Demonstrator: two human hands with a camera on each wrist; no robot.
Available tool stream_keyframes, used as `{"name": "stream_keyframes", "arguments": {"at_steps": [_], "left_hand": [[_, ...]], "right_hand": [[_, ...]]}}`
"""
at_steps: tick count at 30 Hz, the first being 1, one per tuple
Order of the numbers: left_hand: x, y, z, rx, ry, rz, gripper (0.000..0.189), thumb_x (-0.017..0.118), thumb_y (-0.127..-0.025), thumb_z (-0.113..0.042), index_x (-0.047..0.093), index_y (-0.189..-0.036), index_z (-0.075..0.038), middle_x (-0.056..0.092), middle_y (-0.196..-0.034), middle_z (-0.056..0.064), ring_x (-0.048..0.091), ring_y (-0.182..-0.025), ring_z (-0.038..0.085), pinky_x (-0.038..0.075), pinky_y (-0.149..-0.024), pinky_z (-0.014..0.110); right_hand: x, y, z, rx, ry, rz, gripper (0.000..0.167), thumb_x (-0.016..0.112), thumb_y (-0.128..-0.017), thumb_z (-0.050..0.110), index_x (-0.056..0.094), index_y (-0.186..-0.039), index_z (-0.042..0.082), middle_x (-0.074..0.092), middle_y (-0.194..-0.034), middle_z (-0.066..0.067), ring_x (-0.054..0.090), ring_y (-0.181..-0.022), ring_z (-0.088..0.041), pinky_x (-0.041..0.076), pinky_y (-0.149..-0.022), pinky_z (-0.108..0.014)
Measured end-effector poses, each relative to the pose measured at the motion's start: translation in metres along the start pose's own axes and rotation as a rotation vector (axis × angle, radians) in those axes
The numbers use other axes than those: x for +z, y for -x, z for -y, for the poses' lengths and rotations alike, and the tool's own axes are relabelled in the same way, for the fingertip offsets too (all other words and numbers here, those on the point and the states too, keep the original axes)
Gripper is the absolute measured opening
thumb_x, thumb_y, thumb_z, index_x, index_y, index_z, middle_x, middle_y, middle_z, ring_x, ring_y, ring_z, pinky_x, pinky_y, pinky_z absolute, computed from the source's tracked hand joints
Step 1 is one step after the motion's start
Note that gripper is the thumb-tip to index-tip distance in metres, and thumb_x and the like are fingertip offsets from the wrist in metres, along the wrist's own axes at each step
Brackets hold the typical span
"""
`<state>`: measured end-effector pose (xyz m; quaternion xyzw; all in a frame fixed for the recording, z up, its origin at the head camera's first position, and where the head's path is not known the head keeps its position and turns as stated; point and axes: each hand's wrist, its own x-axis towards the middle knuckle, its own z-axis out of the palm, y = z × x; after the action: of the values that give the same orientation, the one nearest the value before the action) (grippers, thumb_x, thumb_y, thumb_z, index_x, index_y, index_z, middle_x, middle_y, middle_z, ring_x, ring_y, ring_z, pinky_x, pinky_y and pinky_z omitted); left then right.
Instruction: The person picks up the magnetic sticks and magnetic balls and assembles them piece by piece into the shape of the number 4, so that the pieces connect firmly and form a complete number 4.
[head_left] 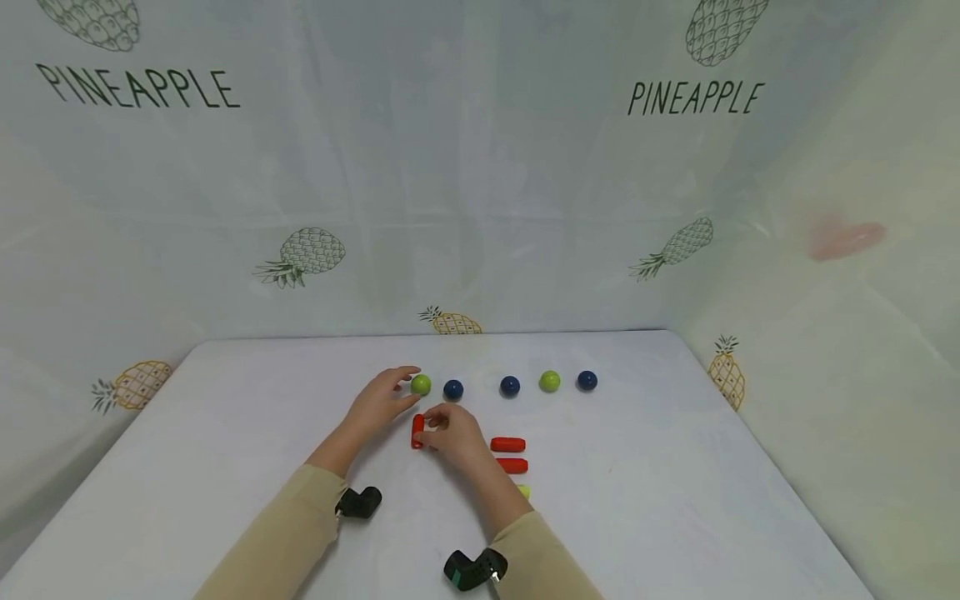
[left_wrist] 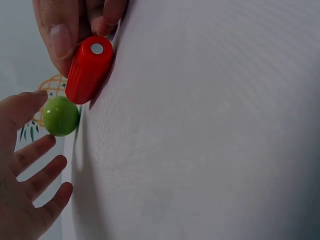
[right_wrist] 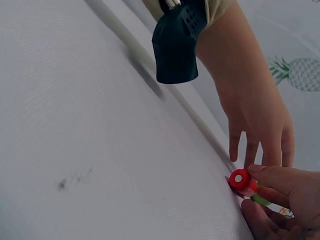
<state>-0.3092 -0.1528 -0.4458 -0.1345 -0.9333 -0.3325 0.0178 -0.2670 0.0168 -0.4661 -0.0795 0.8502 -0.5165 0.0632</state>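
My left hand (head_left: 377, 403) reaches round a glossy green ball (head_left: 421, 384), its thumb and fingers spread on either side of the ball. In the left wrist view the fingers (left_wrist: 42, 177) are nearly straight, with the tips close by the green ball (left_wrist: 61, 116). Just nearer to me, my right hand (head_left: 456, 433) pinches a short red ridged cylinder (head_left: 417, 432) between thumb and fingers. The cylinder points away from me, and its end with a pale round spot shows in both wrist views. A dark blue ball (head_left: 453, 390) lies right of the green one.
Farther right along the row are a dark blue ball (head_left: 510, 386), a green ball (head_left: 550, 381) and another blue ball (head_left: 587, 380). Two red cylinders (head_left: 508, 445) lie sideways beyond the right forearm, which partly covers a yellow-green piece (head_left: 523, 492). A pineapple-print cloth (head_left: 480, 183) hangs behind the white table (head_left: 675, 500).
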Motion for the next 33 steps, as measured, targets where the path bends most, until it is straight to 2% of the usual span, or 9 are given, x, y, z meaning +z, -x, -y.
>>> {"name": "stream_keyframes", "arguments": {"at_steps": [11, 20, 25, 29, 33], "left_hand": [[0.008, -0.01, 0.004, -0.012, -0.027, 0.018, 0.046, 0.069, -0.091, -0.012, 0.057, -0.134, -0.01, 0.058, -0.128, 0.015, 0.056, -0.108, 0.031, 0.046, -0.095, 0.048], [0.011, -0.015, 0.006, -0.005, 0.001, 0.041, 0.037, 0.065, -0.094, -0.013, 0.06, -0.13, -0.009, 0.057, -0.131, 0.015, 0.051, -0.123, 0.034, 0.04, -0.101, 0.052], [0.012, -0.016, 0.008, -0.011, 0.005, 0.035, 0.036, 0.064, -0.094, -0.014, 0.06, -0.13, -0.009, 0.057, -0.13, 0.015, 0.05, -0.124, 0.035, 0.038, -0.102, 0.053], [0.011, -0.016, 0.008, -0.02, 0.027, 0.023, 0.035, 0.064, -0.095, -0.014, 0.06, -0.129, -0.008, 0.058, -0.129, 0.015, 0.051, -0.121, 0.034, 0.039, -0.102, 0.052], [0.009, -0.015, 0.009, -0.024, 0.051, 0.012, 0.035, 0.065, -0.094, -0.016, 0.06, -0.128, -0.008, 0.06, -0.125, 0.015, 0.055, -0.113, 0.032, 0.042, -0.098, 0.051]], "right_hand": [[0.004, 0.003, -0.002, -0.017, 0.007, 0.004, 0.027, 0.081, -0.08, 0.015, 0.07, -0.103, 0.008, 0.059, -0.086, 0.004, 0.053, -0.069, -0.011, 0.047, -0.06, -0.022], [0.004, 0.003, -0.003, -0.041, 0.017, -0.007, 0.026, 0.081, -0.08, 0.015, 0.07, -0.103, 0.007, 0.059, -0.086, 0.004, 0.052, -0.071, -0.01, 0.046, -0.06, -0.022], [0.003, 0.002, -0.003, -0.039, 0.018, -0.009, 0.026, 0.081, -0.08, 0.015, 0.07, -0.103, 0.008, 0.059, -0.087, 0.004, 0.052, -0.071, -0.011, 0.046, -0.06, -0.022], [0.003, 0.0, -0.003, -0.043, 0.042, -0.011, 0.027, 0.081, -0.08, 0.016, 0.07, -0.104, 0.008, 0.058, -0.087, 0.004, 0.051, -0.072, -0.011, 0.045, -0.061, -0.022], [0.002, -0.002, -0.004, -0.046, 0.062, -0.011, 0.03, 0.081, -0.08, 0.017, 0.07, -0.107, 0.009, 0.058, -0.087, 0.005, 0.05, -0.074, -0.012, 0.045, -0.062, -0.022]]}}
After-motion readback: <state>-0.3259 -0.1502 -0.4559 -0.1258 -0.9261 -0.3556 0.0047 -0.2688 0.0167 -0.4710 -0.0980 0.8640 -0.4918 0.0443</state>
